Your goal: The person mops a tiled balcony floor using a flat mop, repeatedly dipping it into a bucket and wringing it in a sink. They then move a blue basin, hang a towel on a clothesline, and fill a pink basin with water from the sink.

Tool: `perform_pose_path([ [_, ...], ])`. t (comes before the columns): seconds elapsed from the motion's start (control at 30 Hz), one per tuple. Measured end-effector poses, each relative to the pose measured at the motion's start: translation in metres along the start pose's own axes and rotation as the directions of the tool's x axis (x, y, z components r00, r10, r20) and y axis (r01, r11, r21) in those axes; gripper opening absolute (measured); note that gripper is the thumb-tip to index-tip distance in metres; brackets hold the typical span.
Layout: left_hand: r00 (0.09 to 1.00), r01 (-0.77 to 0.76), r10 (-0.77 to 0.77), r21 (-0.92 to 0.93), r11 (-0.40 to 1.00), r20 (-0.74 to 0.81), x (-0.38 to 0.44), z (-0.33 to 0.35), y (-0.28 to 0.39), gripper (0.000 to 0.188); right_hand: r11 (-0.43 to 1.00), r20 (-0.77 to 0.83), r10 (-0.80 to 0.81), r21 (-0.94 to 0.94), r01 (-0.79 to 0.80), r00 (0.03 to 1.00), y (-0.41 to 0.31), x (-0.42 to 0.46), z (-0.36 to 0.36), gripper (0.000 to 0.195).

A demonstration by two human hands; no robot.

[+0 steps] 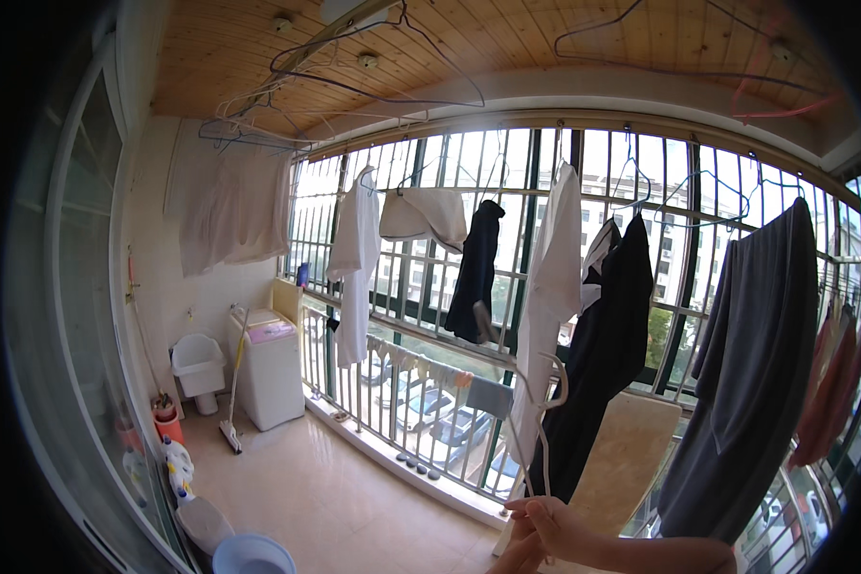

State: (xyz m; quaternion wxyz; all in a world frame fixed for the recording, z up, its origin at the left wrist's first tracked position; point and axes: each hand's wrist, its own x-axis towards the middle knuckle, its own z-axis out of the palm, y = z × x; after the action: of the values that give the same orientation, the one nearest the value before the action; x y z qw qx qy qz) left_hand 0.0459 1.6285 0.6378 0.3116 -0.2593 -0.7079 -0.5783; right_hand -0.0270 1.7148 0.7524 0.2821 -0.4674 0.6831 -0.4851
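A pale clothes hanger [544, 445] stands up from my two hands at the lower right, its curved hook at the top. My right hand [556, 518] reaches in from the right with its fingers closed around the hanger's lower part. My left hand [519, 547] is just below and partly hidden behind the right one, also at the hanger. Behind the hanger hang a white garment [549, 287] and black trousers [599, 359]. A dark grey cloth [750, 359] hangs further right.
More laundry, such as a white shirt [355, 265], hangs along the barred window. Spare hangers [380, 79] are overhead. A washing machine [269, 380], a white sink [199, 362] and a broom [233, 402] stand at the far left. A blue basin [253, 556] is on the floor.
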Motion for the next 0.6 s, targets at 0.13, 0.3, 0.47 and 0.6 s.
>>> perform_pose_path([
  [0.13,0.967,-0.179,0.209,0.199,0.963,-0.142,-0.032,-0.067,0.038,0.025,0.989,-0.232,-0.010,-0.143,-0.024,0.973,-0.033,0.027,0.045,0.055],
  [0.3,0.972,0.070,-0.053,0.071,0.995,-0.230,-0.101,-0.174,0.076,0.048,0.971,-0.548,-0.100,-0.237,-0.039,0.830,-0.181,0.069,0.047,0.039],
  [0.47,0.943,0.252,-0.192,0.204,0.946,-0.271,-0.154,-0.238,0.086,0.040,0.885,-0.736,-0.353,-0.463,-0.048,0.577,-0.353,0.062,0.010,0.046],
  [0.6,0.861,0.401,-0.312,0.160,0.902,-0.402,-0.209,-0.266,0.055,0.032,0.866,-0.752,-0.471,-0.494,0.079,0.461,-0.448,0.067,0.008,0.037],
])
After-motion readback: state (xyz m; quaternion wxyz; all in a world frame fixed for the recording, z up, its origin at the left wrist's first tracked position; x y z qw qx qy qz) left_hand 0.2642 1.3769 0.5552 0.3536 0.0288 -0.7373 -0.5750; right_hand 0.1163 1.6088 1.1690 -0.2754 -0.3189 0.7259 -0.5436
